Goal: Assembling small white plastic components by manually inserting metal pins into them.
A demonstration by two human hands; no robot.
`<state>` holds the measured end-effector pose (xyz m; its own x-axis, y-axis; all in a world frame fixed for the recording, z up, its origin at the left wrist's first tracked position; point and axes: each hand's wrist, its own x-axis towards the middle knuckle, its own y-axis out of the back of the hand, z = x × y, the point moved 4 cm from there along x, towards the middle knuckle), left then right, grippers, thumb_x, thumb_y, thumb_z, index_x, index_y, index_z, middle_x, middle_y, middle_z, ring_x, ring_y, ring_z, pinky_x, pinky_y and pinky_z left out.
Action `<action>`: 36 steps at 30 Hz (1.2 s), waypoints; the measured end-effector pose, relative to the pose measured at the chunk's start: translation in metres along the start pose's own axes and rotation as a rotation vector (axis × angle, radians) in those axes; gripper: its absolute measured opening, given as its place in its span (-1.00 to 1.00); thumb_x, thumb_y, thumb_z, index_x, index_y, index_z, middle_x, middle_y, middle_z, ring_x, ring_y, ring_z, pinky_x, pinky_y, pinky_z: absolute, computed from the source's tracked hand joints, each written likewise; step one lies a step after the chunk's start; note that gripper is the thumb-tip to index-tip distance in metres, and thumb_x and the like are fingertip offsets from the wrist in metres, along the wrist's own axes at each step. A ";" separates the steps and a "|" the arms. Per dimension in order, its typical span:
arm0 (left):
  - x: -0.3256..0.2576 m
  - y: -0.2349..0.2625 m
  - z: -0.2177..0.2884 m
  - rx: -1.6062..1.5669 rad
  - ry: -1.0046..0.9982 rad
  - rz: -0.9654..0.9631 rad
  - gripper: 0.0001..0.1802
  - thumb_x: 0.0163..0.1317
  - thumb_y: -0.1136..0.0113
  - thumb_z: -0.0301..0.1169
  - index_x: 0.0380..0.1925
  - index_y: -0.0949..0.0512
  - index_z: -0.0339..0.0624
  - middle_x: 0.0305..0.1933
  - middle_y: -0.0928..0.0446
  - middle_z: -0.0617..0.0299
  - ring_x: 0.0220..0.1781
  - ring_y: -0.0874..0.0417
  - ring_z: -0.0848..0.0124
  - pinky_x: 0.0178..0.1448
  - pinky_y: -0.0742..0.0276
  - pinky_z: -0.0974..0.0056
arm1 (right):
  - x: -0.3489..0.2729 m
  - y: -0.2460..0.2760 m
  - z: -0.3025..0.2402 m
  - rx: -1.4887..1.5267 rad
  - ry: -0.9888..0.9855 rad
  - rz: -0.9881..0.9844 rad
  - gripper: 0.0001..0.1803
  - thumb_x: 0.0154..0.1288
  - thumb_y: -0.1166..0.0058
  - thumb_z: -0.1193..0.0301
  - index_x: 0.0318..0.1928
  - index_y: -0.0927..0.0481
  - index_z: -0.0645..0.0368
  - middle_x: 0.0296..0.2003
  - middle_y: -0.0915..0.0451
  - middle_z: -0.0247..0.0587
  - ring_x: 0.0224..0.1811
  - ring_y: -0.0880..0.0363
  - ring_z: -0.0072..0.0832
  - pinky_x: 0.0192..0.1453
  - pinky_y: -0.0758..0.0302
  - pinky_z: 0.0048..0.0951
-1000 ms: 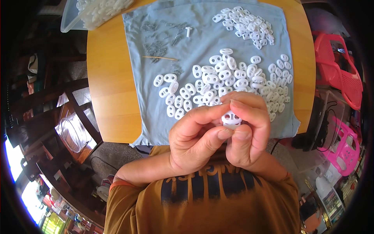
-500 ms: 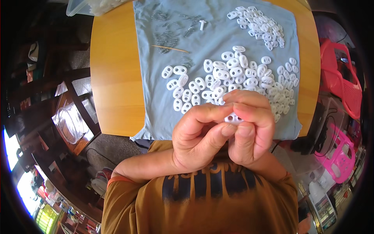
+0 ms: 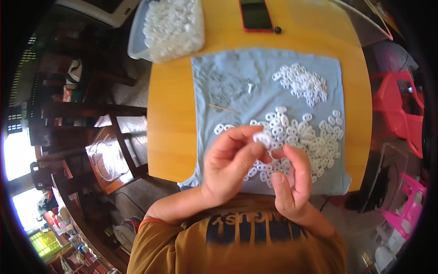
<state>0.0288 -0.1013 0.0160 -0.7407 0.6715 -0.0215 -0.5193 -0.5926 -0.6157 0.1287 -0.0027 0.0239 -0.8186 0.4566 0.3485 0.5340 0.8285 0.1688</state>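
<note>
Between the thumb and fingers of my left hand (image 3: 226,168) is a white oval cord lock (image 3: 261,139) with two holes, raised over the cloth. My right hand (image 3: 294,189) is just right of it, thumb and index finger apart, with nothing visible between them. Beyond and partly behind both hands lies a heap of similar white two-hole cord locks (image 3: 281,122). Farther back is a pile of smaller white pieces with holes (image 3: 303,85). Thin metal springs (image 3: 219,89) are scattered at the back left, near a slim wooden stick (image 3: 223,108) and a small white T-shaped pin (image 3: 250,88).
The pale blue cloth (image 3: 264,61) covers part of a wooden table (image 3: 171,137). At the back left stands a translucent tub (image 3: 197,34) full of white parts. A phone (image 3: 256,16) and small black ball (image 3: 278,30) lie at the back. A red chair (image 3: 402,109) is at the right.
My hands have parted: the right hand has come away from the cord lock, which stays in the left. The view has shifted, bringing the phone and more of the tub into sight.
</note>
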 end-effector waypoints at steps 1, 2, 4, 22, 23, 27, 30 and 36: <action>0.010 0.004 0.010 0.081 -0.012 0.083 -0.71 0.23 -0.03 -0.60 -0.02 -0.39 -0.35 -0.21 -0.52 0.13 -0.27 -0.56 0.44 -0.15 -0.52 0.38 | -0.001 0.001 0.001 -0.032 0.012 0.004 -0.64 0.18 -0.03 0.55 0.01 -0.40 0.40 -0.19 -0.53 0.00 -0.21 -0.48 -0.23 -0.09 -0.40 -0.33; 0.026 0.008 0.025 0.078 -0.063 0.118 -0.71 0.21 -0.07 -0.57 -0.05 -0.41 -0.35 -0.23 -0.52 0.10 -0.31 -0.55 0.43 -0.19 -0.51 0.37 | -0.001 0.003 -0.002 -0.036 0.011 -0.057 -0.65 0.17 -0.03 0.56 -0.01 -0.42 0.39 -0.22 -0.54 -0.03 -0.23 -0.48 -0.24 -0.11 -0.40 -0.35; 0.062 0.016 0.065 0.208 -0.267 0.167 -0.67 0.22 -0.06 -0.48 -0.03 -0.40 -0.40 -0.25 -0.52 0.08 -0.37 -0.53 0.40 -0.22 -0.47 0.37 | -0.002 0.003 -0.006 -0.031 0.047 -0.110 -0.70 0.14 -0.04 0.60 -0.07 -0.48 0.35 -0.30 -0.57 -0.11 -0.32 -0.50 -0.31 -0.22 -0.42 -0.41; 0.025 0.027 0.020 0.865 -0.058 0.144 -0.80 0.23 -0.05 -0.57 -0.14 -0.51 -0.32 -0.42 -0.53 0.25 -0.47 -0.51 0.58 -0.36 -0.47 0.47 | -0.013 -0.018 -0.008 0.336 0.183 -0.370 -0.80 0.00 -0.16 0.60 -0.27 -0.59 0.28 -0.49 -0.55 -0.24 -0.53 -0.50 -0.37 -0.48 -0.40 -0.44; 0.024 0.025 0.016 0.955 -0.078 0.095 -0.82 0.20 -0.07 -0.59 -0.18 -0.53 -0.32 -0.40 -0.54 0.25 -0.43 -0.52 0.57 -0.34 -0.47 0.46 | -0.014 -0.019 -0.009 0.334 0.185 -0.363 -0.79 -0.01 -0.18 0.59 -0.27 -0.59 0.27 -0.49 -0.55 -0.25 -0.54 -0.49 -0.38 -0.49 -0.39 -0.44; 0.038 0.005 0.005 1.400 -0.256 -0.190 -0.83 0.06 -0.18 -0.56 -0.30 -0.58 -0.20 -0.33 -0.51 0.11 -0.33 -0.55 0.20 -0.26 -0.47 0.27 | -0.019 -0.020 -0.008 0.328 0.179 -0.345 -0.79 -0.01 -0.17 0.60 -0.27 -0.60 0.26 -0.49 -0.54 -0.25 -0.54 -0.48 -0.39 -0.50 -0.38 -0.44; 0.046 0.008 -0.007 1.606 -0.321 -0.309 -0.86 0.06 -0.19 -0.49 -0.33 -0.58 -0.19 -0.32 -0.51 0.13 -0.29 -0.53 0.15 -0.20 -0.46 0.20 | -0.018 -0.016 -0.008 0.308 0.174 -0.330 -0.79 -0.01 -0.17 0.60 -0.27 -0.59 0.26 -0.49 -0.54 -0.25 -0.54 -0.48 -0.38 -0.50 -0.38 -0.44; 0.047 0.006 -0.009 1.566 -0.165 -0.305 -0.85 0.06 -0.19 -0.46 -0.32 -0.57 -0.20 -0.31 -0.49 0.12 -0.27 -0.52 0.13 -0.18 -0.44 0.19 | -0.019 -0.011 -0.002 0.290 0.156 -0.291 -0.78 -0.01 -0.16 0.61 -0.27 -0.59 0.26 -0.48 -0.55 -0.24 -0.54 -0.49 -0.37 -0.49 -0.39 -0.44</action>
<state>-0.0057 -0.0694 0.0043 -0.5148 0.8525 0.0904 -0.4765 -0.3722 0.7965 0.1388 -0.0211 0.0179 -0.8724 0.1545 0.4636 0.1859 0.9823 0.0224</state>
